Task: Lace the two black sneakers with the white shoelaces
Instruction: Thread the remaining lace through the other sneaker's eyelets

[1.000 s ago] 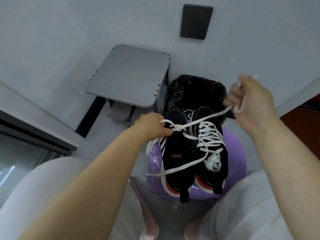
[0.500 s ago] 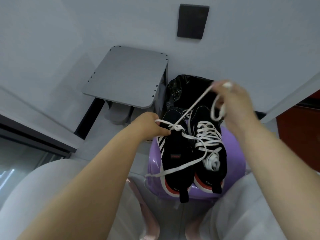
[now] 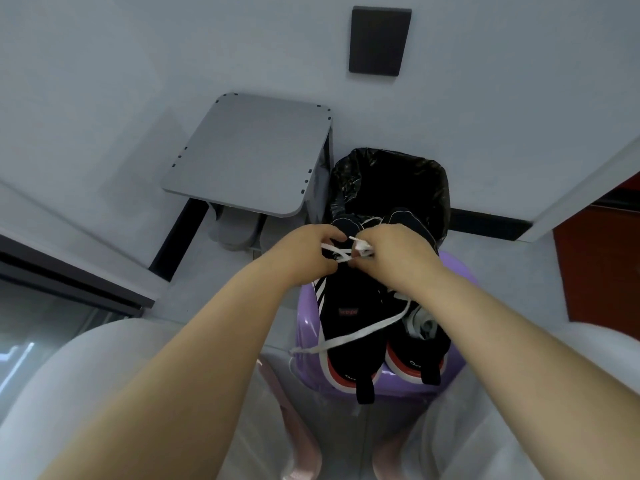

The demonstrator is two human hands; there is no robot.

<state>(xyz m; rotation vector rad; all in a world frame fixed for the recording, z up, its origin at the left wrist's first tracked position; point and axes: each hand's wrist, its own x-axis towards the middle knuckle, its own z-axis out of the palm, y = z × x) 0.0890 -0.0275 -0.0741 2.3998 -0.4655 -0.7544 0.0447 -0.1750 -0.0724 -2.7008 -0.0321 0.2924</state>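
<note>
Now | left hand [image 3: 308, 252], right hand [image 3: 391, 252]: both pinch flat white shoelace [image 3: 363, 332] | matte black sneaker [image 3: 349, 296]

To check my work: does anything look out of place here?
One slack stretch of white shoelace trails across the striped sneaker and hangs over the purple stool's edge, where it might snag. Nothing else stands out.

right sneaker [image 3: 410, 348]: lacing mostly hidden under right hand [image 3: 391, 252] and forearm
left sneaker [image 3: 349, 296]: front eyelets covered by left hand [image 3: 304, 256]
white shoelace [image 3: 360, 332]: path between fingers unclear
</note>
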